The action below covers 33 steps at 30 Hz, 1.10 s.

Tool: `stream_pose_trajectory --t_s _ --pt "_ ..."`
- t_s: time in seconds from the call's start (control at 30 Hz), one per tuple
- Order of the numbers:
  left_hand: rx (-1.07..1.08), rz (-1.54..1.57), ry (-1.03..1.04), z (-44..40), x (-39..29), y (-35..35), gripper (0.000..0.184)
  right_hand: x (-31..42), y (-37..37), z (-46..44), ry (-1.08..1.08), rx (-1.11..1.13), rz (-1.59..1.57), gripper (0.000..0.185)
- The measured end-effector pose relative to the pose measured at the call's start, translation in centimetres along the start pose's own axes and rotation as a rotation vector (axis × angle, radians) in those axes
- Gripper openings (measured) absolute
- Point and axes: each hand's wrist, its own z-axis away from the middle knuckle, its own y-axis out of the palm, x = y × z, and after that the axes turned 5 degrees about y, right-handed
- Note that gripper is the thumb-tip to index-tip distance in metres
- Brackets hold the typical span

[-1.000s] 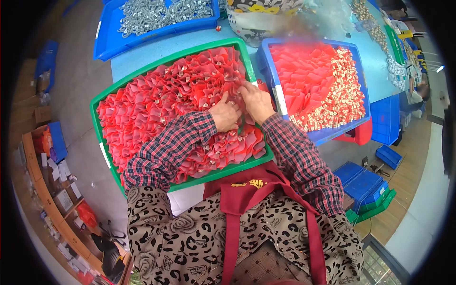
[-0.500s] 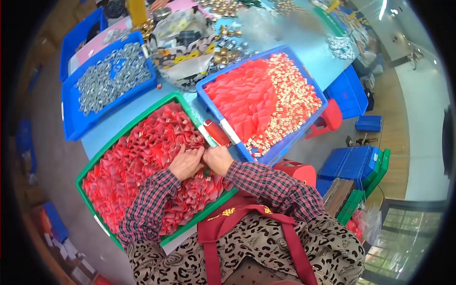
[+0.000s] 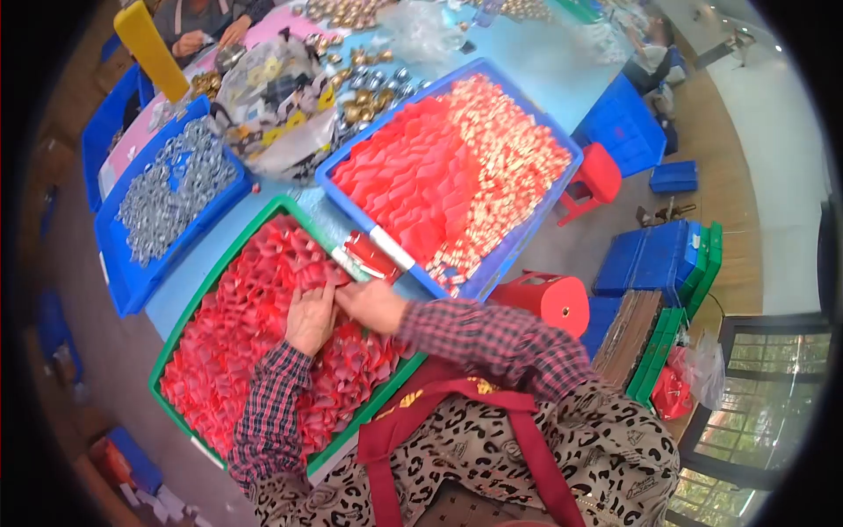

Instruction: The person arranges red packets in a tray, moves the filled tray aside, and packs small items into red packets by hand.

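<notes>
Both hands meet over a green-rimmed tray [image 3: 211, 272] heaped with thin red pieces [image 3: 228, 342] that look like fabric petals. My left hand [image 3: 310, 320] is turned partly palm up, with its fingertips closed at a red petal-like piece [image 3: 339, 279]. From the right, my right hand [image 3: 374, 306] reaches in and pinches the same piece, its fingertips partly hidden. Just beyond the right hand, a shiny red object [image 3: 371, 256] lies between the green tray and a blue tray [image 3: 527, 265].
The blue tray holds red petal pieces and many small pale-and-red bits. Metal parts fill another blue tray [image 3: 176, 193] at left. Behind stands a patterned bag [image 3: 277, 110] beside gold and silver bells. A co-worker's hands [image 3: 211, 37] are at far left. Red stools [image 3: 549, 303] stand at right.
The view has shifted and turned slightly. My left hand has rolled from back up to partly palm up, and a red piece now shows between the two hands' fingertips.
</notes>
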Motion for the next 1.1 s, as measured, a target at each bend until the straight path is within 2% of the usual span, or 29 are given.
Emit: stream_pose_trajectory --t_s 0.07,0.13,0.27,0.3,0.33,0.37,0.4,0.47,0.53,0.57,0.63,0.7,0.73,0.8,0.87,0.97,1.1 --pt "0.080 0.004 -0.024 0.3 -0.8 -1.2 0.047 -1.4 -3.1 1.6 0.033 0.065 -0.152 0.010" --pt "-0.001 -0.029 0.004 0.1 -1.0 -1.7 0.056 -4.2 -5.7 3.7 -0.053 0.071 -0.132 0.009" --pt "-0.117 -0.085 -0.022 -0.3 -2.9 -4.3 0.054 -12.6 -9.9 7.5 -0.119 -0.004 -0.145 0.008" --pt "-0.152 -0.101 -0.027 -0.4 -3.6 -5.1 0.054 -14.5 -11.6 8.1 -0.082 0.008 -0.064 0.008" --pt "-0.106 0.009 -0.080 -0.7 -4.7 -6.0 0.050 -16.4 -13.2 8.4 -0.021 0.004 -0.072 0.007" --pt "-0.068 0.113 -0.132 -1.3 -6.1 -6.9 0.046 -18.8 -14.6 8.9 0.024 0.035 -0.045 0.018" --pt "-0.067 0.106 -0.135 -2.3 -7.7 -7.5 0.046 -21.1 -15.6 9.2 0.065 0.010 -0.039 0.018" --pt "0.008 1.157 -0.361 -4.9 -11.6 -8.1 0.039 -25.9 -17.0 9.2 0.164 0.002 -0.011 0.021" --pt "0.034 1.715 -0.347 -8.4 -15.4 -5.3 0.034 -29.9 -18.6 7.5 0.157 0.071 0.098 0.035" --pt "0.069 1.919 -0.355 -10.6 -17.5 -4.7 0.035 -31.5 -19.0 6.2 0.144 0.065 0.092 0.035" --pt "0.143 2.227 -0.504 -15.0 -20.8 -2.6 0.038 -34.2 -19.4 3.8 0.004 0.082 0.068 0.053" --pt "0.173 2.331 -0.635 -19.2 -22.3 1.8 0.043 -36.3 -19.1 1.5 -0.050 0.125 0.063 0.055" --pt "0.148 2.321 -0.634 -21.1 -22.9 3.5 0.043 -37.2 -18.7 0.2 -0.090 0.174 0.062 0.057" --pt "0.059 2.334 -0.801 -24.5 -23.6 6.7 0.041 -38.7 -17.7 -2.2 -0.170 0.275 0.063 0.062" --pt "0.035 2.367 -0.855 -27.0 -23.5 10.0 0.041 -40.1 -16.3 -3.8 -0.265 0.221 0.040 0.062" --pt "0.038 2.324 -0.849 -29.3 -22.5 14.4 0.041 -41.5 -14.4 -5.5 -0.285 0.320 0.028 0.063" --pt "-0.077 2.215 -0.835 -30.5 -20.8 13.6 0.045 -42.3 -13.3 -6.6 -0.348 0.388 0.079 0.072"
